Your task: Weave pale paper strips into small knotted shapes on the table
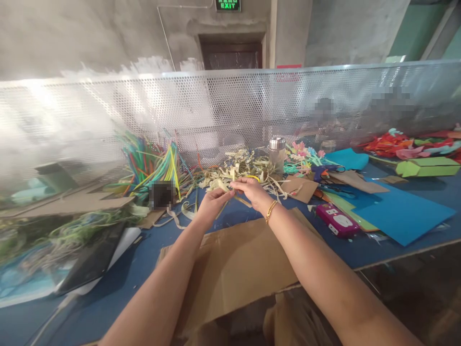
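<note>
Fingers [224, 192] of left hand [211, 204] and right hand [253, 192] meet, pinched closed on a thin paper strip [232, 188]. It is held above the bench [144, 259], just before the scrap pile [241, 168]. Long axis roughly left-right; ends unclear.

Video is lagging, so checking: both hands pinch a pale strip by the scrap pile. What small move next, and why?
Probably draw the pale strip back over the cardboard sheet: left hand and right hand pinch it at the scrap pile, where loose strips could snag.
</note>
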### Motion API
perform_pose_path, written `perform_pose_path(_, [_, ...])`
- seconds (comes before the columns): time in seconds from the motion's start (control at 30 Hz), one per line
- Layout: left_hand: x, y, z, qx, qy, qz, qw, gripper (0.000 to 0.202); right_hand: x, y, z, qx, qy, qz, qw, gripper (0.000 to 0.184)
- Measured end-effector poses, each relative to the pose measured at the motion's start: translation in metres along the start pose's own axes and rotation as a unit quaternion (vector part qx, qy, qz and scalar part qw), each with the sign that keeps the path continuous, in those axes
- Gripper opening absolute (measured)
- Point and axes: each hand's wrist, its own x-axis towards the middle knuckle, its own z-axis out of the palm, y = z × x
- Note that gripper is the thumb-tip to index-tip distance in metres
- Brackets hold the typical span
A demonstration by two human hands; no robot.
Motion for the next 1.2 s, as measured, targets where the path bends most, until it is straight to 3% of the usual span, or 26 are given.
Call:
perform_pose_path(0.17, [0.0,-0.002,0.003,-0.072,-0.029,-0.04,0.996,0.024,0.002,0.003,-0.002,0.023,-0.009,0.012,1.0,0.024])
perform_pose_path(0.3, [0.003,-0.004,0.002,-0.133,-0.058,-0.088,0.986,0.018,0.004,0.004,-0.003,0.014,0.023,0.003,1.0,0.027])
perform_pose_path(0.53, [0.002,-0.001,-0.002,-0.134,-0.092,-0.097,0.982,0.008,0.005,0.007,-0.001,0.013,0.054,-0.012,0.998,0.025])
perform_pose_path(0.7, [-0.003,0.002,0.0,-0.156,-0.109,-0.115,0.975,0.017,0.007,0.006,-0.007,-0.008,0.04,-0.044,0.998,0.027])
perform_pose_path(0.77, [-0.003,0.002,0.0,-0.17,-0.091,-0.119,0.974,0.024,0.008,0.003,-0.011,-0.041,0.054,-0.067,0.995,0.029])
perform_pose_path(0.87, [0.002,0.0,-0.001,-0.161,-0.011,-0.075,0.984,0.028,0.005,-0.002,-0.014,-0.13,0.098,-0.11,0.981,0.032])
perform_pose_path(0.97, [0.007,-0.003,-0.004,-0.142,0.051,-0.003,0.989,0.029,-0.005,-0.007,-0.007,-0.236,0.031,-0.136,0.962,0.027])
perform_pose_path(1.07, [0.01,-0.004,-0.007,-0.153,0.044,0.023,0.987,0.03,-0.012,-0.009,0.001,-0.306,-0.031,-0.161,0.938,0.018])
perform_pose_path(1.2, [0.009,-0.005,-0.01,-0.111,0.039,-0.002,0.993,0.033,-0.01,-0.009,0.0,-0.326,-0.019,-0.181,0.928,0.004])
